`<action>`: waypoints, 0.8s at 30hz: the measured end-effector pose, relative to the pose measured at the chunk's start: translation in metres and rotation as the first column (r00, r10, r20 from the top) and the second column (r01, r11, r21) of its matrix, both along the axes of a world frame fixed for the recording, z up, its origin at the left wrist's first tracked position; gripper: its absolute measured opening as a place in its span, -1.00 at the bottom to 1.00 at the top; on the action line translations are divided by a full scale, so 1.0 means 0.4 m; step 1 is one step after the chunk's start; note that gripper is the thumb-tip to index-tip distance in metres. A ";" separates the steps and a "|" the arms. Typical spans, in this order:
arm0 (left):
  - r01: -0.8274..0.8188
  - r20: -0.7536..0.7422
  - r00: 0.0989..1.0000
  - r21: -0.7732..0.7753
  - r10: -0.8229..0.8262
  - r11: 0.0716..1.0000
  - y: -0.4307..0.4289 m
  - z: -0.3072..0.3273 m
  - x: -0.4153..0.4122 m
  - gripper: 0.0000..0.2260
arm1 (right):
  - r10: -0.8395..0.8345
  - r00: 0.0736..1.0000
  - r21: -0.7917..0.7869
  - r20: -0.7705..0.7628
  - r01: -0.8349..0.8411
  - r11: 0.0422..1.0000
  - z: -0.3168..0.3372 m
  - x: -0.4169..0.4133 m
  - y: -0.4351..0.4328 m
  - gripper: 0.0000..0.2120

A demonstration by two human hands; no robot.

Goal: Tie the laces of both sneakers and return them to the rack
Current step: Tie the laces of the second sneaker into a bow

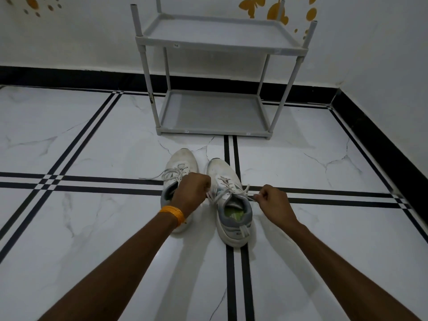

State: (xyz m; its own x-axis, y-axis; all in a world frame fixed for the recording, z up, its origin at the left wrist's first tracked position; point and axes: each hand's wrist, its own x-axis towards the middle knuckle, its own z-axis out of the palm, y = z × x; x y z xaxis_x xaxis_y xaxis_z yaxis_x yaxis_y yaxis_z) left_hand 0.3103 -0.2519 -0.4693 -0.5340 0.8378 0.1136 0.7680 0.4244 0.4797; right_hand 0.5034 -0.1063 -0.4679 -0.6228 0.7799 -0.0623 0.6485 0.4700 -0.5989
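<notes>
Two white sneakers with grey collars stand side by side on the tiled floor, toes pointing away from me. The right sneaker (pixel 228 181) has its white lace (pixel 228 193) crossed over the tongue and pulled out to both sides. My left hand (pixel 193 192) pinches the lace's left end, and my right hand (pixel 272 201) pinches its right end. The left sneaker (pixel 181 162) lies partly under my left hand; its loose lace (pixel 155 176) trails out to the left over the floor.
A grey two-shelf rack (pixel 215 113) stands against the wall beyond the shoes, both shelves bare. A black skirting (pixel 69 75) runs along the white walls, which meet in a corner at the right. An orange band (pixel 173 214) circles my left wrist.
</notes>
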 end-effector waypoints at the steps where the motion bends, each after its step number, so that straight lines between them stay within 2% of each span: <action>1: -0.061 -0.018 0.998 0.002 0.061 0.998 -0.005 -0.005 -0.013 -0.93 | 0.005 0.999 0.056 0.045 -0.008 0.998 -0.003 0.007 0.007 -0.81; 3: -0.243 0.039 0.970 0.070 0.241 0.967 -0.016 0.000 -0.041 -0.91 | 0.002 0.995 0.130 0.103 -0.016 0.991 -0.010 0.025 0.021 -0.83; 4: -0.279 0.068 0.959 0.088 0.274 0.956 -0.019 0.005 -0.052 -0.91 | 0.012 0.996 0.120 0.093 -0.023 0.992 -0.013 0.033 0.025 -0.83; 6: -0.208 0.180 0.965 0.084 0.191 0.975 -0.016 0.012 -0.049 -0.94 | 0.061 0.997 0.079 0.050 -0.065 0.995 -0.017 0.038 0.018 -0.82; 9: -0.059 0.434 0.901 0.121 0.001 0.991 0.009 0.028 0.013 -0.77 | 0.068 0.997 0.032 -0.041 -0.066 0.997 -0.019 0.022 0.007 -0.83; 10: -0.037 0.465 0.885 0.136 -0.031 0.990 0.023 0.031 0.032 -0.73 | 0.060 0.996 0.014 -0.061 -0.060 0.998 -0.022 0.016 0.006 -0.84; 12: 0.037 0.397 0.914 0.130 -0.087 0.991 0.060 0.029 0.047 -0.67 | 0.043 0.995 -0.042 -0.087 -0.047 0.998 -0.029 0.009 0.004 -0.84; 16: 0.189 0.192 0.967 -0.101 -0.167 0.977 0.096 0.000 0.029 -0.71 | 0.040 0.990 -0.143 -0.133 -0.059 0.988 -0.046 0.003 -0.020 -0.81; 20: 0.183 0.045 0.983 -0.141 -0.178 0.973 0.095 -0.003 0.016 -0.84 | 0.036 0.985 -0.170 -0.170 -0.065 0.983 -0.056 -0.003 -0.027 -0.83; 24: 0.154 -0.075 0.983 -0.168 -0.168 0.974 0.075 -0.010 0.004 -0.77 | 0.020 0.991 -0.145 -0.133 -0.039 0.989 -0.070 0.011 -0.026 -0.81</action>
State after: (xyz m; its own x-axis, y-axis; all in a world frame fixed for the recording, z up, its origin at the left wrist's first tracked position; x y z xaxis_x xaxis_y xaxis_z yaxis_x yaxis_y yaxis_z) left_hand 0.3117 -0.2220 -0.4735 -0.3848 0.9229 0.0109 0.8685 0.3581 0.3427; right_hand 0.5077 -0.1166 -0.4961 -0.6556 0.7496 -0.0914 0.5469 0.3879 -0.7419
